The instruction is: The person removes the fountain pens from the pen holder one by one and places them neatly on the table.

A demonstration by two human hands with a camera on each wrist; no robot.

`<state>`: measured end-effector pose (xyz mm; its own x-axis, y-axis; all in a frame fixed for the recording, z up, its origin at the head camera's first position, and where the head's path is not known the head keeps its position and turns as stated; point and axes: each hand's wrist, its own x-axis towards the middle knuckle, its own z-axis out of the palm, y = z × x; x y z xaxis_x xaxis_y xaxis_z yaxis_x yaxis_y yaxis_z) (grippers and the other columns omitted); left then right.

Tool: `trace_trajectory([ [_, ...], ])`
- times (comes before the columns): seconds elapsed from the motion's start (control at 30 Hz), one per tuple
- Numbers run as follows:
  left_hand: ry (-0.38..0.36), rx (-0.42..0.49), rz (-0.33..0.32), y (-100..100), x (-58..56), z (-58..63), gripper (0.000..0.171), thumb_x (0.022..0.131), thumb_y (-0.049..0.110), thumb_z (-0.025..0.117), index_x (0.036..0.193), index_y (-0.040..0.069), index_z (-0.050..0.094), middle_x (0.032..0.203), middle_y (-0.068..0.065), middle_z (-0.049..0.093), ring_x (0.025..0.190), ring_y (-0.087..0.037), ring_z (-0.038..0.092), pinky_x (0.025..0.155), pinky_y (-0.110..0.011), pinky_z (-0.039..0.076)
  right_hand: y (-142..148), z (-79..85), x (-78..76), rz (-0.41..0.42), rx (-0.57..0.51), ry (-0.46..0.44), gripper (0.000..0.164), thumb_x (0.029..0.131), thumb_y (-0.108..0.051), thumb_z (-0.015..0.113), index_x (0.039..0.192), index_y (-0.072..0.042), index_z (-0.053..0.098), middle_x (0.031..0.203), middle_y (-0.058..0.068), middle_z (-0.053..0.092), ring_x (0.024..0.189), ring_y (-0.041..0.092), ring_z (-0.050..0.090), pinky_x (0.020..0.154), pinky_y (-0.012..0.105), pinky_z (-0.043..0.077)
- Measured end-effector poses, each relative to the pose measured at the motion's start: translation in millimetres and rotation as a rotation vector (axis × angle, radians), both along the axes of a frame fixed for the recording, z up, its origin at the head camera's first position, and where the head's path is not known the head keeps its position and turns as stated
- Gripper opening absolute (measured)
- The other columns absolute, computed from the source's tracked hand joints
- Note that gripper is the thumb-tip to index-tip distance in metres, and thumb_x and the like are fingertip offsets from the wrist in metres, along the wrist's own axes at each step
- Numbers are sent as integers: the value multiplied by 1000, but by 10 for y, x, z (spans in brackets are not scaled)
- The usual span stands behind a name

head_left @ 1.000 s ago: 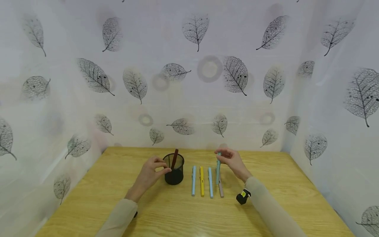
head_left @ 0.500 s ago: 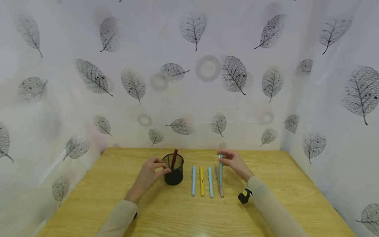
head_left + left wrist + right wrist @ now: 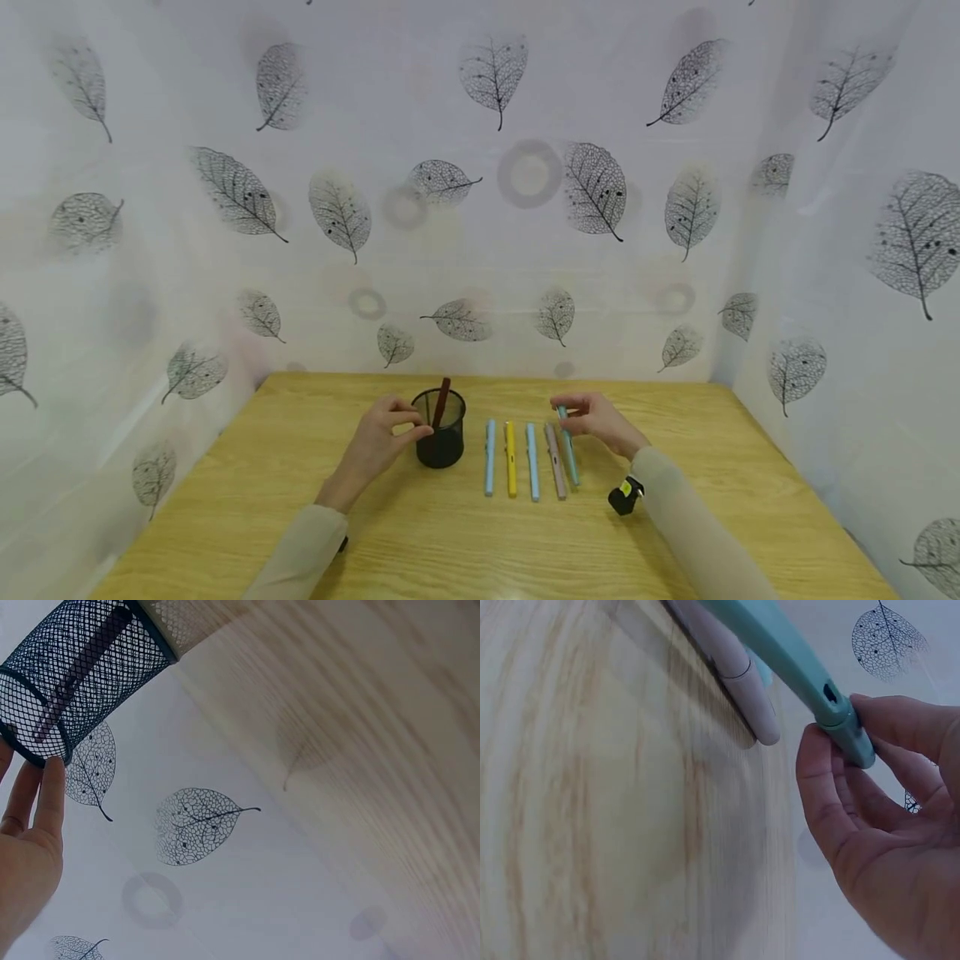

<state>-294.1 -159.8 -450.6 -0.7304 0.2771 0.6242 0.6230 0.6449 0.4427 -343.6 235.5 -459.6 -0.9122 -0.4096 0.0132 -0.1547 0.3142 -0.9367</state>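
Note:
My left hand holds the rim of a black mesh pen holder, its fingertips right at the edge in the left wrist view. A dark red pen leans inside the holder. My right hand pinches a teal pen near one end, between thumb and fingers. That pen slants down to the tabletop, just right of a greyish-pink pen. Left of the pink one lie a light blue pen, a yellow pen and another light blue pen, roughly parallel.
Everything stands on a light wooden table. A whitish curtain printed with dark leaves hangs behind the table and along both sides. A small black device sits at the right wrist.
My right hand has shifted slightly right and lower with the teal pen, from over the pink pen to its right side. The left hand and the pen holder have stayed put.

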Motion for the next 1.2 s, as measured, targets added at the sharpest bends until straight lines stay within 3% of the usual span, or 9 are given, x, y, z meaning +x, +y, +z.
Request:
trace_trajectory([
  [0.13,11,3,-5,-4,-1,-5,11,75,22,84,81,17,78,94,1,63,87,-15,59,73,-33,54,26,-14,6,30,28,-17,51,94,-1,61,141,9,45,143,32,44,120,42,54,89,39,56],
  [0.43,0,-2,-2,-5,5,-21,10,75,22,84,81,16,78,93,0,63,86,-15,59,73,-33,53,76,-148,-43,-3,128,-45,48,91,-1,66,137,4,53,139,25,52,115,28,58,88,32,55],
  [0.73,-6,-9,1,10,-8,5,10,76,25,83,82,18,78,94,3,63,87,-12,58,75,-32,54,82,-141,9,-18,207,-1,48,88,-2,71,133,5,56,139,27,52,123,43,54,93,39,54],
  [0.93,-2,-3,-6,12,8,26,10,76,24,83,82,17,78,94,2,63,87,-13,58,75,-33,53,70,-134,-3,-51,299,35,42,86,-7,74,127,-1,64,134,20,59,123,38,55,100,48,48],
  [1.07,4,-3,-10,6,15,18,10,76,23,83,82,17,78,93,2,63,86,-12,58,73,-32,53,79,-133,3,-43,304,49,42,86,-7,74,126,0,64,134,22,59,122,39,56,99,47,49],
  [1.2,2,-6,-11,-5,17,7,11,76,24,83,82,16,78,93,2,63,86,-13,58,73,-31,53,107,-141,16,-28,289,42,44,87,-5,73,129,5,61,136,25,56,120,39,57,92,39,54],
])
